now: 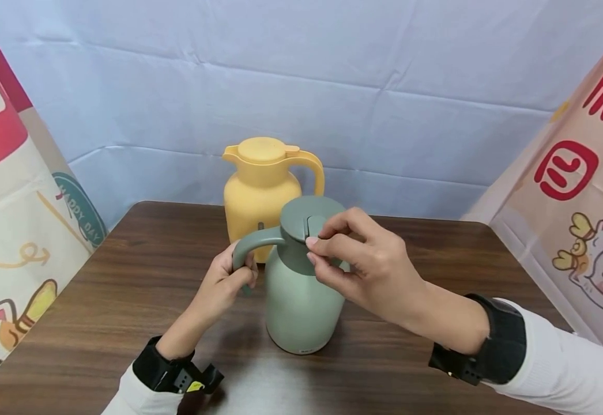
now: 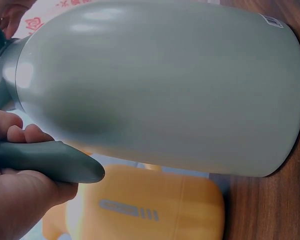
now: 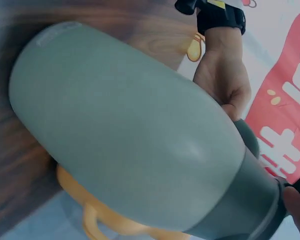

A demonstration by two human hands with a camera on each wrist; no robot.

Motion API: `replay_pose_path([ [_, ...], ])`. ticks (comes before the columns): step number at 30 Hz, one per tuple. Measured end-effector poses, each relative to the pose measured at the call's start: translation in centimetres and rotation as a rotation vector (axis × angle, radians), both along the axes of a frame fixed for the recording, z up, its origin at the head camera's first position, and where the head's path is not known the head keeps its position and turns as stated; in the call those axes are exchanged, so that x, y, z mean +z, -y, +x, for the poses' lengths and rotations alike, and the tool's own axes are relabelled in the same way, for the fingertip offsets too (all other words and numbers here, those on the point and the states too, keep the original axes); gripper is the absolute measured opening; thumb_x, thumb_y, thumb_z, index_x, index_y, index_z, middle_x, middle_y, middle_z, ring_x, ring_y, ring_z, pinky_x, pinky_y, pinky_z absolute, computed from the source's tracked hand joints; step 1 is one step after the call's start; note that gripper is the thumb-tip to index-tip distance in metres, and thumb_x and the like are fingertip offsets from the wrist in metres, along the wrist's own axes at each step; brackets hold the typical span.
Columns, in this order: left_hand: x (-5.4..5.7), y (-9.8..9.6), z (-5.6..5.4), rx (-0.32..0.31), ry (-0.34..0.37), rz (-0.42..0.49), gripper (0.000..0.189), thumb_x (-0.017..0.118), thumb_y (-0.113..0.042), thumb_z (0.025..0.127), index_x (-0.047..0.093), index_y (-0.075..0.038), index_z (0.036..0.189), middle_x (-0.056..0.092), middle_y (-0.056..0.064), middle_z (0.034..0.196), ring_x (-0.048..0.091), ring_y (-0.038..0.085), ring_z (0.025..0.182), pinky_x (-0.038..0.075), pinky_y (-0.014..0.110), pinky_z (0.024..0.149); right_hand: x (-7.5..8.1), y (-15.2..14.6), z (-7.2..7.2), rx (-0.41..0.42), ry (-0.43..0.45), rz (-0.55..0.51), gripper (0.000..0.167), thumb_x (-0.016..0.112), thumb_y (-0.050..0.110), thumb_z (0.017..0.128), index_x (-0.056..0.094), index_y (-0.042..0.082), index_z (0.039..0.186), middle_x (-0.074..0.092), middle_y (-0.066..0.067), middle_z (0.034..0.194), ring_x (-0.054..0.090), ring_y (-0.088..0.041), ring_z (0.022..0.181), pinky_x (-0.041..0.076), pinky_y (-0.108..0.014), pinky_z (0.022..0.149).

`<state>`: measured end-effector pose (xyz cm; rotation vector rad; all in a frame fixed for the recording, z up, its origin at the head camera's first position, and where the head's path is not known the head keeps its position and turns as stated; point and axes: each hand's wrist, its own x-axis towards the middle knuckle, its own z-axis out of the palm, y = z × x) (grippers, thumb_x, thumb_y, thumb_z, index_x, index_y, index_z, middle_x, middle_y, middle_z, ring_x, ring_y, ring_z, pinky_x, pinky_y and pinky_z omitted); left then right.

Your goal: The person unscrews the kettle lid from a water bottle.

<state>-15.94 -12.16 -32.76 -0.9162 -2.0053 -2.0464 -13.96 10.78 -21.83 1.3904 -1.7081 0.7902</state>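
A pale green, smooth, rounded jug (image 1: 304, 305) stands upright on a dark brown wood-grain table (image 1: 125, 323), near the middle of the head view. Its darker green curved handle (image 1: 260, 238) points left, held by the person's left hand (image 1: 227, 282), fingers curled round the lower part; some of those fingers are hidden behind it. The right hand (image 1: 366, 259) is at the flat, round, grey-green lid (image 1: 309, 206), thumb and fingers pinched narrowly at a small green lever (image 1: 315, 225). The fingertips cover much of this lever; the right wrist view catches only slivers of them at its edge.

Behind the green jug is a yellow jug (image 1: 252, 199), spout to the left, looped handle to the right. The green jug and its handle hide part of its lower body, and whether the two jugs touch cannot be told. A small pale label (image 2: 272, 20) near the green jug's base is too blurred to read. Black wristbands (image 1: 504, 340) circle both wrists; the white sleeves (image 1: 566, 351) run out of frame. A creased pale blue cloth (image 1: 301, 86) fills the background.
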Motion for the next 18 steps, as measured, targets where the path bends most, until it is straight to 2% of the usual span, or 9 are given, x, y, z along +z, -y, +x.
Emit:
replay_pose_path([
  [4, 0.0, 0.0, 0.1, 0.008, -0.004, -0.002, 0.011, 0.038, 0.011, 0.083, 0.040, 0.000, 0.081, 0.042, 0.016, 0.064, 0.035, 0.027, 0.055, 0.033, 0.033, 0.055, 0.2, 0.1, 0.1, -0.010, -0.034, 0.039, 0.020, 0.054, 0.011, 0.090, 0.068, -0.001, 0.082, 0.053, -0.011, 0.082, 0.051, -0.012, 0.056, 0.041, -0.016, 0.049],
  [7, 0.0, 0.0, 0.0, 0.003, -0.009, -0.001, 0.011, 0.038, 0.011, 0.084, 0.040, 0.001, 0.081, 0.043, 0.016, 0.064, 0.035, 0.027, 0.055, 0.032, 0.033, 0.054, 0.4, -0.2, 0.0, -0.008, -0.032, 0.019, 0.020, 0.054, 0.011, 0.090, 0.068, 0.000, 0.081, 0.054, -0.011, 0.082, 0.049, -0.013, 0.055, 0.039, -0.016, 0.048],
  [11, 0.0, 0.0, 0.0, -0.003, -0.018, 0.006, 0.012, 0.038, 0.012, 0.083, 0.040, 0.000, 0.081, 0.043, 0.015, 0.064, 0.034, 0.025, 0.054, 0.032, 0.032, 0.054, 0.4, -1.0, -0.1, -0.010, -0.021, -0.024, 0.019, 0.057, 0.013, 0.089, 0.069, 0.001, 0.080, 0.057, -0.011, 0.082, 0.053, -0.014, 0.059, 0.043, -0.017, 0.054],
  [14, -0.1, 0.1, -0.1, -0.008, -0.027, 0.009, 0.012, 0.038, 0.011, 0.084, 0.040, 0.000, 0.080, 0.043, 0.015, 0.063, 0.033, 0.025, 0.053, 0.032, 0.032, 0.054, 0.2, -1.9, -0.2, -0.024, 0.050, -0.044, 0.016, 0.059, 0.012, 0.086, 0.070, 0.002, 0.081, 0.059, -0.011, 0.085, 0.056, -0.014, 0.066, 0.046, -0.019, 0.059],
  [18, -0.1, 0.1, -0.1, -0.011, -0.032, 0.009, 0.012, 0.038, 0.012, 0.084, 0.040, 0.000, 0.080, 0.043, 0.014, 0.063, 0.031, 0.028, 0.052, 0.032, 0.032, 0.053, -0.1, -3.4, -0.6, -0.034, 0.233, -0.051, 0.011, 0.063, 0.001, 0.078, 0.071, 0.001, 0.084, 0.059, -0.011, 0.090, 0.058, -0.014, 0.073, 0.048, -0.019, 0.062],
])
